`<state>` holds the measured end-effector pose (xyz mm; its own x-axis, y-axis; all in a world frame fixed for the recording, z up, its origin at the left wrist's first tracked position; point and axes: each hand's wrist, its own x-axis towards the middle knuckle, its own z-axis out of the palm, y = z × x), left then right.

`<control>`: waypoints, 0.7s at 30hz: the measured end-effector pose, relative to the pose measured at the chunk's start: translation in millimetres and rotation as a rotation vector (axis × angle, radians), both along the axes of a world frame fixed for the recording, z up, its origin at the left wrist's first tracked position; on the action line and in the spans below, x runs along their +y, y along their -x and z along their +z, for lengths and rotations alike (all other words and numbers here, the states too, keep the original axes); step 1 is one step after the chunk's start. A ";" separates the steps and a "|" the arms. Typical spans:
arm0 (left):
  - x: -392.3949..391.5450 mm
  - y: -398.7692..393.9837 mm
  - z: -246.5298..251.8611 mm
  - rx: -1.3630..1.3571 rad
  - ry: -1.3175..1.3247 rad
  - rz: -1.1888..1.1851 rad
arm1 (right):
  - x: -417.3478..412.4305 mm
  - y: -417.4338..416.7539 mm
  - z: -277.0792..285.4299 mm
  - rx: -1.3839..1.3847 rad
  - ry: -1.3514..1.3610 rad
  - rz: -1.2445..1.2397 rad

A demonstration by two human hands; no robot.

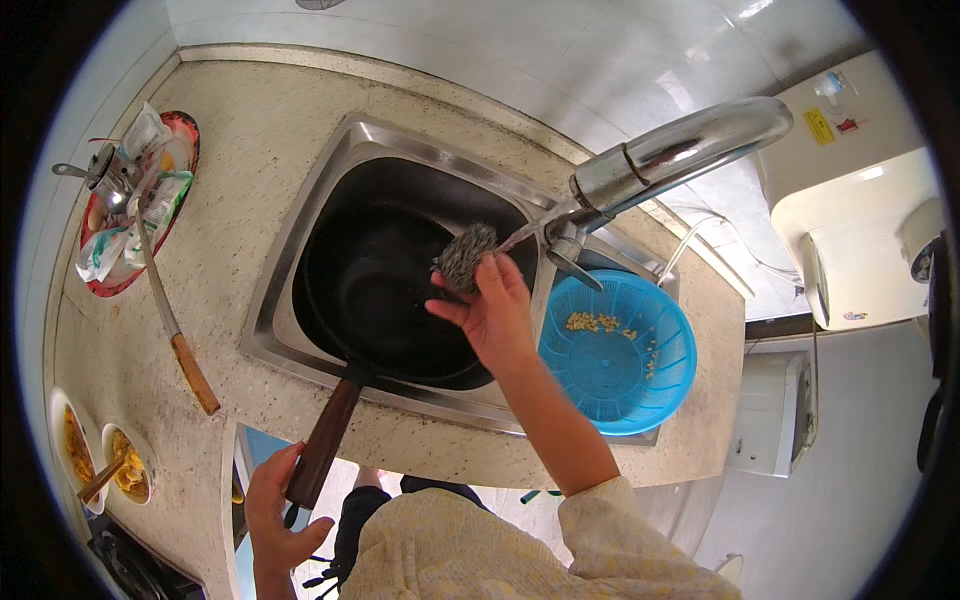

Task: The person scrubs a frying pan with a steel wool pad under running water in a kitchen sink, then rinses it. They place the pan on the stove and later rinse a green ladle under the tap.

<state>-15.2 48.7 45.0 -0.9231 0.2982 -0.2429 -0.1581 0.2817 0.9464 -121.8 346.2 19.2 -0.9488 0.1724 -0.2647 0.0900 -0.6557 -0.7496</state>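
Pinched in the fingers of my right hand [495,307] is a grey steel wool scouring pad [466,256]. A thin stream of water runs toward it from the chrome faucet [675,157]. Beneath the pad, a black frying pan [375,292] rests in the stainless steel sink [266,322]. Its brown handle [326,442] sticks out over the front edge of the counter. My left hand [281,510] is beside the end of that handle, thumb and fingers spread; whether it touches the handle I cannot tell.
Right of the pan, a blue plastic colander [600,405] holds pale beans [592,322]. On the left stands a red-rimmed tray [184,131] with packets and a small metal pot [112,176]. A wooden-handled utensil [196,375] leans from it. Two food bowls [146,480] sit nearer.
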 end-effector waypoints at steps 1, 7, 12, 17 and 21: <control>-0.2 -1.7 0.0 0.008 -0.030 0.024 | 0.9 5.1 5.3 0.085 -0.016 -0.006; 4.9 -2.7 -1.1 0.099 -0.045 0.048 | 18.0 -0.1 -16.5 -0.088 -0.079 0.049; 9.5 2.2 -1.0 0.066 0.008 0.064 | 11.4 19.3 -20.9 0.039 -0.113 0.138; 8.1 -1.7 4.1 0.091 0.109 0.027 | 5.5 34.3 -106.3 -0.305 -0.950 0.449; 18.9 5.4 24.3 -0.160 0.117 0.075 | -10.4 27.5 -151.9 -0.220 -1.611 0.725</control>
